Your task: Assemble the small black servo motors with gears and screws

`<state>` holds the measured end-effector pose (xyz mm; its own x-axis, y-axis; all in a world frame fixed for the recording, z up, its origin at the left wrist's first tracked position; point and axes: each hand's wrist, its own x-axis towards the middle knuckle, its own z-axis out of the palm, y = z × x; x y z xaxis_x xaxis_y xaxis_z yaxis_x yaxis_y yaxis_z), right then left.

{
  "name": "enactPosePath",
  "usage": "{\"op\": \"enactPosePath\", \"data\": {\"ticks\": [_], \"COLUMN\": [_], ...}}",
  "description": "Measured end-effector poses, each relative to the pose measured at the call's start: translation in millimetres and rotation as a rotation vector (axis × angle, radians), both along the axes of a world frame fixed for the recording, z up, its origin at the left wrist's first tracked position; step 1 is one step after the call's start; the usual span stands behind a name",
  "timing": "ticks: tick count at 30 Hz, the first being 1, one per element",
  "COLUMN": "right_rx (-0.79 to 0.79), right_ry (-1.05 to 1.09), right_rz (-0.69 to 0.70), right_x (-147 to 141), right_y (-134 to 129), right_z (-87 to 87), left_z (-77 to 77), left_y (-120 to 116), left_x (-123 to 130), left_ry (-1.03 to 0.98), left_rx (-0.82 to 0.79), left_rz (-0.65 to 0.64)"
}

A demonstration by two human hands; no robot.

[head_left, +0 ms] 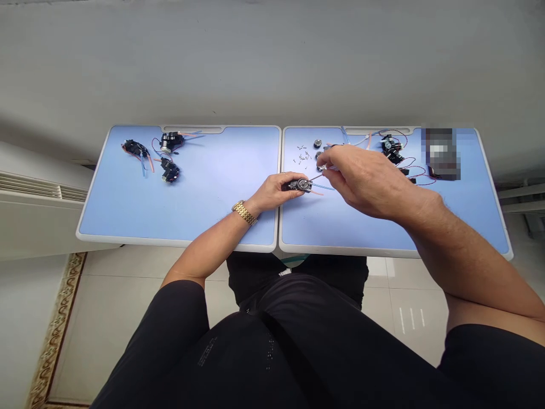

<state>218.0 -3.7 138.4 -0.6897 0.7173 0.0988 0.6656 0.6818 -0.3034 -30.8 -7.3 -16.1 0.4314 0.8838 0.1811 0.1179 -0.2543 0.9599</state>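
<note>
Two light-blue panels with white rims, side by side, make up the desk [221, 193]. Right hand [370, 182] is over the right panel, thumb and fingers pinching a thin tool [315, 176]. Left hand [275, 192] reaches to the seam, thumb and fingers closed on a black wired unit [303, 184], which sits just right of the seam, around mid-depth. Can't tell if it touches the desk.

Far left: three black assemblies [171, 141]. Far right: wired assemblies [392, 149] beside a dark item [443, 167], pixelated, no ID. Far of the unit: round black parts [317, 144], at least two, partly behind the right fingers. Smallest: scattered screws [304, 156], just left of those.

Progress: unit reads as mid-work, tool tip at its round face. Screws and round parts lie loose, so I'd say more is left. Can't tell which other assemblies are finished.

Orientation: unit's long axis runs roughly left-right, along the near edge. Round end points right, face up; other end is inside the left hand. Blue and orange leads [317, 193] trail right. Tool slants from far right down to the unit.
</note>
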Motion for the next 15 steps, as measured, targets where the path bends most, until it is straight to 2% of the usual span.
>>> {"op": "enactPosePath", "data": {"ticks": [2, 6, 11, 15], "right_rx": [-0.015, 0.016, 0.023, 0.023], "right_ry": [0.021, -0.092, 0.005, -0.036], "right_rz": [-0.002, -0.126, 0.008, -0.108], "right_x": [0.2, -0.8, 1.3, 0.1], "right_y": [-0.5, -0.8, -1.5, -1.8], "right_z": [0.3, -0.7, -0.5, -0.8], "left_z": [0.0, -0.3, -0.5, 0.5], "left_y": [0.1, 0.5, 0.8, 0.5], "left_x": [-0.3, -0.5, -0.2, -0.2], "left_ry": [-0.005, -0.009, -0.009, -0.009], "left_rx": [0.002, 0.011, 0.006, 0.003], "left_rz": [0.0, -0.006, -0.004, -0.008]}}
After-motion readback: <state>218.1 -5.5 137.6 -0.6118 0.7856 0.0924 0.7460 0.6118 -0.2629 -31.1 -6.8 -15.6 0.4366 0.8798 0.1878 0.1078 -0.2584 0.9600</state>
